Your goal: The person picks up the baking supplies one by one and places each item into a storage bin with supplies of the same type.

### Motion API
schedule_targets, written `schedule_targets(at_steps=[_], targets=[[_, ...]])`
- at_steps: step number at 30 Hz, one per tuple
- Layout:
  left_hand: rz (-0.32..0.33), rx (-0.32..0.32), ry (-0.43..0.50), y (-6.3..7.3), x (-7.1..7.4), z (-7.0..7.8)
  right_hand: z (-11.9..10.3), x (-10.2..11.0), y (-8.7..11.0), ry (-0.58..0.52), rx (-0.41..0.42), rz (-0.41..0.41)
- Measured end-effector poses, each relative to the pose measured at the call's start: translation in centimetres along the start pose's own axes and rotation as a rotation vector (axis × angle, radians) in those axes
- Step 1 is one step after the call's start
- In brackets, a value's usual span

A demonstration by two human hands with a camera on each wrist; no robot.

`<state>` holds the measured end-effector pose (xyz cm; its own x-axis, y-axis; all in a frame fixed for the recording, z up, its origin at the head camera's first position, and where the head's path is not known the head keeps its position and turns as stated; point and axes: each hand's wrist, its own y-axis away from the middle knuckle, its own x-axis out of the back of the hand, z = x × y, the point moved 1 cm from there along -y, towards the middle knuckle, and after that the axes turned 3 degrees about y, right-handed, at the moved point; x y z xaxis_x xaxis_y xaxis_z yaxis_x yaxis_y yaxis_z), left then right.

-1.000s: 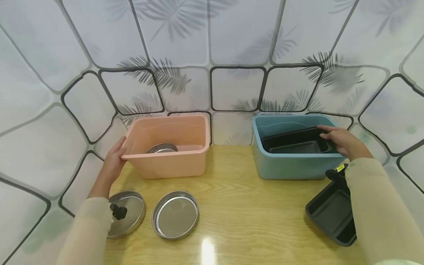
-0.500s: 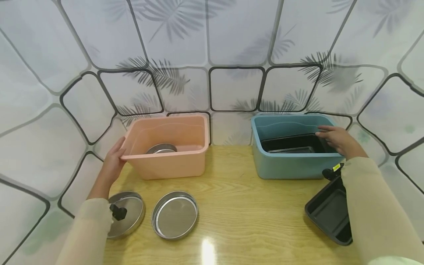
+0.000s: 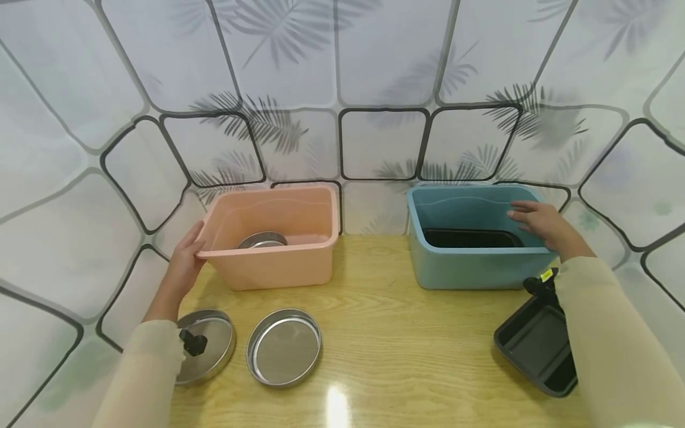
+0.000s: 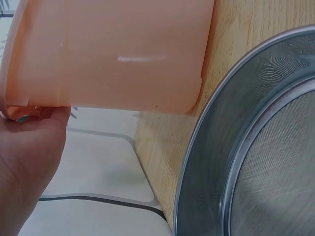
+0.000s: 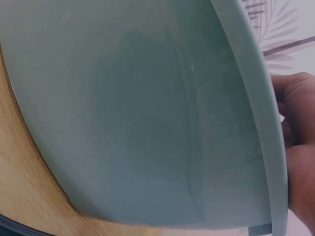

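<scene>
My left hand point(image 3: 184, 258) grips the left rim of a pink plastic bin point(image 3: 278, 267); the left wrist view shows its fingers up under the rim. Inside that bin lies a round metal sieve point(image 3: 262, 239), partly hidden by the front wall. Over the right end of a blue plastic bin point(image 3: 476, 272), my right hand point(image 3: 553, 230) hovers with fingers loosely extended, holding nothing. A black baking pan point(image 3: 471, 238) lies low in the blue bin, its lower part hidden by the front wall.
Two round sieves stand on the wooden table point(image 3: 396, 333): one point(image 3: 286, 351) left of centre, another point(image 3: 216, 339) partly under my left forearm. A second black baking pan point(image 3: 535, 342) lies at right, partly under my right sleeve. Patterned cloth point(image 3: 385, 142) rises behind the bins.
My right hand has let go of the black baking pan, which has dropped lower into the blue bin. The left hand has stayed on the pink bin's rim.
</scene>
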<state>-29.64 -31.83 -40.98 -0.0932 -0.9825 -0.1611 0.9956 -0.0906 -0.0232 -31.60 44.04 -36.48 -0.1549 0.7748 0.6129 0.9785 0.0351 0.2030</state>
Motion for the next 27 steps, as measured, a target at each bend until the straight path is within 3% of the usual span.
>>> schedule_targets(at_steps=[5, 15, 23, 27], targets=[[-0.005, 0.001, 0.012, 0.0, 0.0, 0.1, -0.4, 0.3, 0.4, 0.021, 0.053, 0.047], [0.009, 0.005, 0.015, 0.0, 0.1, -0.1, -1.0, 1.6, 3.1, 0.066, 0.116, 0.086], [0.018, 0.015, 0.003, 0.1, 0.0, -0.3, -0.2, 1.7, 5.8, -0.022, 0.269, 0.162], [0.018, 0.005, 0.005, 0.1, 0.0, -0.3, 0.2, 1.6, 7.2, -0.132, 0.342, 0.160]])
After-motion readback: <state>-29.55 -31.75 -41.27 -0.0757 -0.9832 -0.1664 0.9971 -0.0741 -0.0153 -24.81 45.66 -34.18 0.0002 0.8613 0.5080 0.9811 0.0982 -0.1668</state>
